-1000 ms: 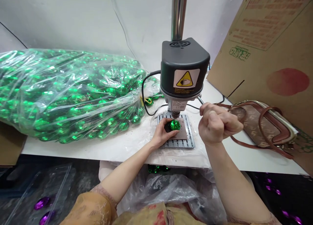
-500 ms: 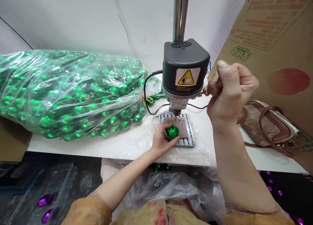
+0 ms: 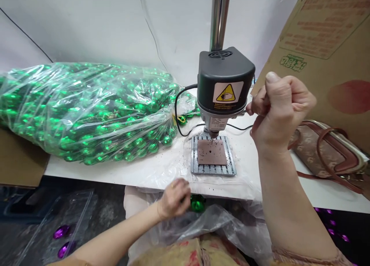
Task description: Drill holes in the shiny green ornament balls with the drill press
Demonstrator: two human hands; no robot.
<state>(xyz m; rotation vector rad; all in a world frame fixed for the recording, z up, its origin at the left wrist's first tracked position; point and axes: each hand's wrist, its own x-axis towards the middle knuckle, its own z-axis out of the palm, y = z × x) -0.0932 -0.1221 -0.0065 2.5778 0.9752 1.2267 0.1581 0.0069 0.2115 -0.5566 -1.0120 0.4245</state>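
A small bench drill press point(image 3: 225, 81) with a black motor housing stands on the white table. My right hand point(image 3: 281, 108) is closed at the right side of its housing, around the feed handle, which the fingers mostly hide. Under the drill bit lies a brown square pad point(image 3: 216, 158) with a small dark hole, on the slotted metal base point(image 3: 199, 169). My left hand point(image 3: 175, 198) is just below the table's front edge, fingers curled; what they hold, if anything, is hidden. Right beside its fingertips a shiny green faceted ball point(image 3: 197, 203) shows above my lap.
A large clear bag point(image 3: 98, 115) of green balls fills the table's left. To the right are a patterned handbag point(image 3: 329, 154) and a big cardboard box point(image 3: 323, 61). Clear plastic sheeting point(image 3: 219, 219) covers my lap. Purple balls point(image 3: 61, 231) lie at lower left. Dark chips dot the base.
My left hand has left the pad with the green ball and moved down and left, below the table edge. The pad is now bare. My right hand stays at the handle.
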